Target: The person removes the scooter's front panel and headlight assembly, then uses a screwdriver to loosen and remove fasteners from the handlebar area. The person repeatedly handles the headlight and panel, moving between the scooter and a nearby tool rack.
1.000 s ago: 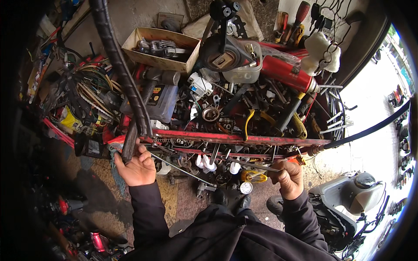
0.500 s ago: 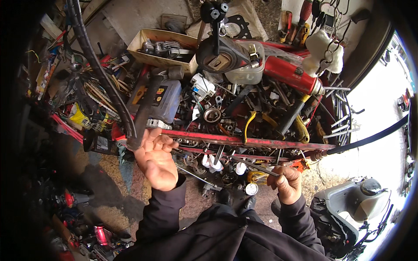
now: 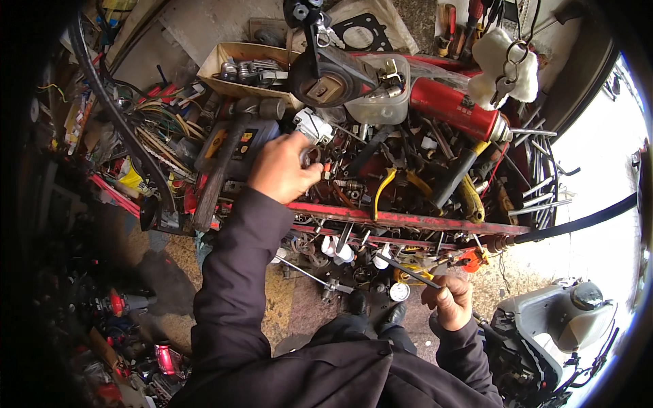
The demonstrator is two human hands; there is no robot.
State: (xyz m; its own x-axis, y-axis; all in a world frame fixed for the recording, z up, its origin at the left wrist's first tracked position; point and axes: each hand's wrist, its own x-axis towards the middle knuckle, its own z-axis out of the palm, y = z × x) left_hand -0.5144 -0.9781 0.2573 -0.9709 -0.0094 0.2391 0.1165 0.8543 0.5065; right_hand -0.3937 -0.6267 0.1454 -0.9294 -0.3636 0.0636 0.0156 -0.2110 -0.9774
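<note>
My left hand (image 3: 282,166) reaches over the red tool tray (image 3: 401,218), palm down, fingers curled. Its thumb and forefinger close around a metal ring (image 3: 311,156), partly hidden by the hand. Just beyond the fingertips lies a white and grey part (image 3: 313,125). Lower on the right, in front of the tray, my right hand (image 3: 451,301) is closed on a thin dark metal rod (image 3: 408,270), which points up and to the left. The rod's other end is hidden in the fist.
A hammer (image 3: 228,163) leans over the tray's left side. Inside are yellow-handled pliers (image 3: 384,194), a red spray can (image 3: 454,109) and a plastic tub (image 3: 381,102). A black hanging device (image 3: 330,78) and keys (image 3: 503,88) dangle above. A dark hose (image 3: 578,216) runs right.
My left hand has swung from open, palm up, at the tray's front edge into the tray, closing on the metal ring, which has shifted. My right hand still holds the rod, slightly lower.
</note>
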